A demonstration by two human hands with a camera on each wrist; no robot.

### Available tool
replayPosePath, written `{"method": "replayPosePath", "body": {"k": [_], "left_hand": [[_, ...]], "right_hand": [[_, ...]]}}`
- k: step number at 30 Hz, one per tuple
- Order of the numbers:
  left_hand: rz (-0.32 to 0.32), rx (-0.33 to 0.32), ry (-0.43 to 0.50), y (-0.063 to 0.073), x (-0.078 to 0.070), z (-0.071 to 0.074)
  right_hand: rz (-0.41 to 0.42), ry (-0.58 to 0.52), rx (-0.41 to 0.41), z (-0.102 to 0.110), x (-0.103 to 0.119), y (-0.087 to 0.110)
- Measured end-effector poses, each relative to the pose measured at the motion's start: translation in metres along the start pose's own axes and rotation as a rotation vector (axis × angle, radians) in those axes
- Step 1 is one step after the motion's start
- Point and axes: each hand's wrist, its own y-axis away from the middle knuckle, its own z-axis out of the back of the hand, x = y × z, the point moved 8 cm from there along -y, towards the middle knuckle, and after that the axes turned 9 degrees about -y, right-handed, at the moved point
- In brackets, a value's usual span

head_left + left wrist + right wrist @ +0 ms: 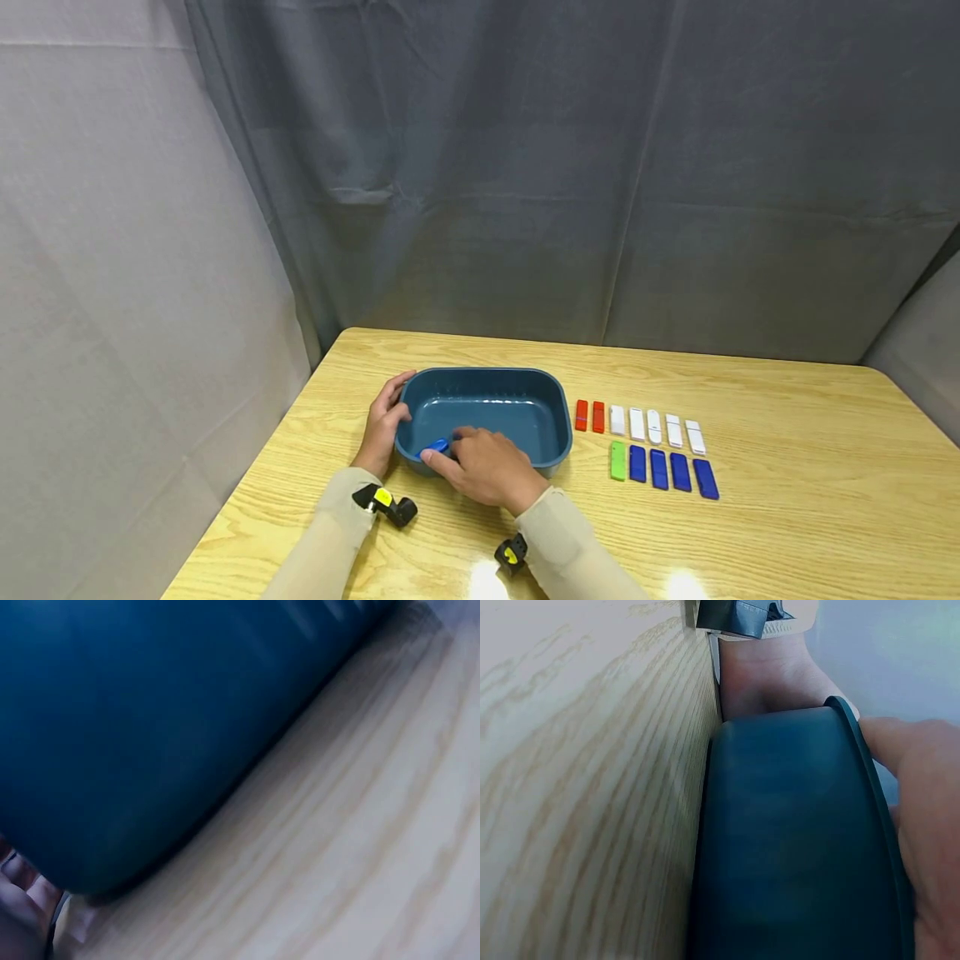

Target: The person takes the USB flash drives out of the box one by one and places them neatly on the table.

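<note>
A dark teal plastic basin (487, 414) stands on the wooden table. My left hand (381, 429) holds its left end, the thumb hooked over the rim and the fingers outside. My right hand (487, 467) reaches over the near rim into the basin, palm down. Between its thumb and bent fingers is a blue object (437, 447), apparently a USB stick, low at the basin's near left corner; the hand hides part of it. In the right wrist view the thumb side of the hand (934, 817) lies along the rim. The left wrist view shows mostly the basin's outer wall (150, 735).
Right of the basin, USB sticks lie in two rows. The far row has two red ones (597, 417) and several white ones (637, 423). Nearer are a green one (617, 461) and several blue ones (659, 469). Grey curtains (480, 192) hang behind the table.
</note>
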Motion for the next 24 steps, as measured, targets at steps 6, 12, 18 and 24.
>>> {"method": "replayPosePath", "body": {"k": [6, 12, 18, 24], "left_hand": [[0.012, 0.004, 0.007, -0.0002, 0.0019, 0.0001], [0.004, 0.006, 0.016, -0.0001, 0.0007, -0.0003], [0.014, 0.007, 0.011, 0.0005, 0.0013, -0.0002], [0.010, 0.005, 0.000, -0.0002, 0.0025, 0.0003]], "right_hand": [[0.015, 0.044, -0.007, -0.0011, 0.0015, 0.0006], [0.013, 0.031, 0.005, -0.0015, 0.0014, 0.0020], [0.017, 0.025, 0.007, -0.0015, 0.0010, 0.0021], [0.030, 0.017, 0.000, -0.0006, 0.0021, 0.0026]]}}
